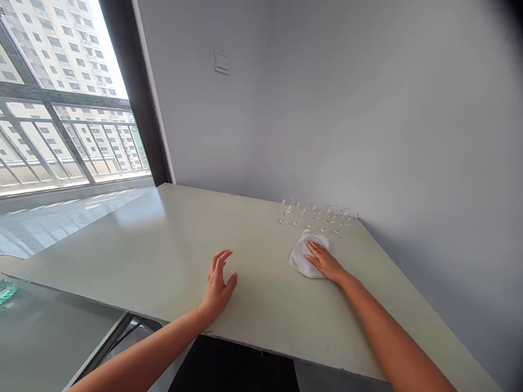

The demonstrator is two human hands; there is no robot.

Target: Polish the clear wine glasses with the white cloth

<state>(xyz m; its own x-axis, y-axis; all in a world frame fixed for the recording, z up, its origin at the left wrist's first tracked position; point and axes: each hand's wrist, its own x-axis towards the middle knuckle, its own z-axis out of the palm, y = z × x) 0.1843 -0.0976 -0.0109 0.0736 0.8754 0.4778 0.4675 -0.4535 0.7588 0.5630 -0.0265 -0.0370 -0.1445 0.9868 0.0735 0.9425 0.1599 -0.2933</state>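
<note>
My right hand (326,262) lies flat on a white cloth (301,256), pressing it against the tabletop with the fingers stretched out and the thumb apart. Just behind the cloth stand several small clear stemmed glasses (287,207), upright and grouped near the wall. Their outlines are faint. To the left of the cloth, my left hand (218,288) hovers over or rests on the table's near part, its fingers loosely curved and apart, with nothing in it.
The pale table (196,218) reaches back to a grey wall (347,98) with a switch (222,61). A lower glass surface (53,332) lies at front left, with a greenish glass object (6,292) at its edge. A window (61,103) is on the left.
</note>
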